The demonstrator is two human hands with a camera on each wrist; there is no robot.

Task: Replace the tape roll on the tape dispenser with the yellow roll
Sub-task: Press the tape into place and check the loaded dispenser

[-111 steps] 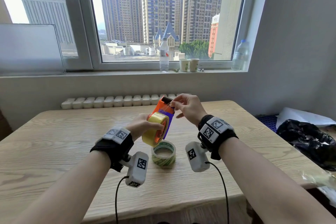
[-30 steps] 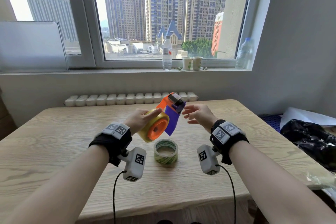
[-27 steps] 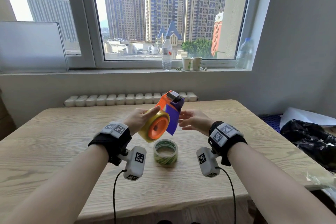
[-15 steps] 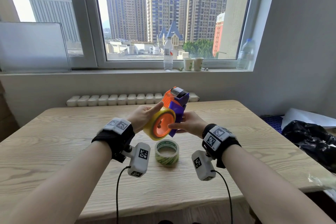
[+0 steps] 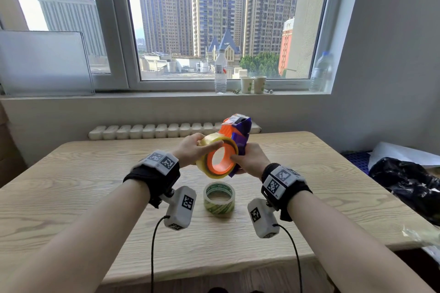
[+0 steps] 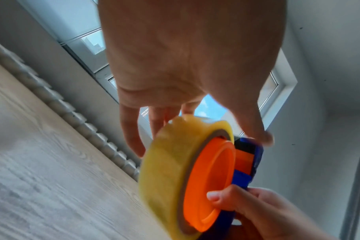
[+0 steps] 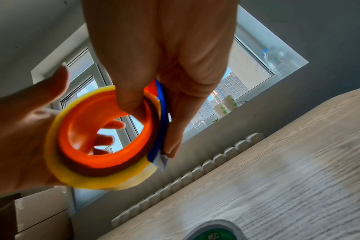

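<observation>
The yellow roll sits on the orange hub of the orange-and-blue tape dispenser, held above the table with the hub's open end facing me. My left hand grips the roll, thumb over its top and fingers behind it. My right hand holds the dispenser, thumb on the hub's rim and fingers behind the blue side plate. The left wrist view shows the yellow roll and the hub with the right hand's thumb on it. The right wrist view shows the blue plate pinched.
A green-printed tape roll lies flat on the wooden table, directly under the hands. A dark bag lies at the table's right edge. A bottle and paper cups stand on the windowsill behind.
My right hand, open beside the dispenser a second ago, has closed on its hub and blue plate. The dispenser has turned so the hub faces me. My left hand kept hold of the roll.
</observation>
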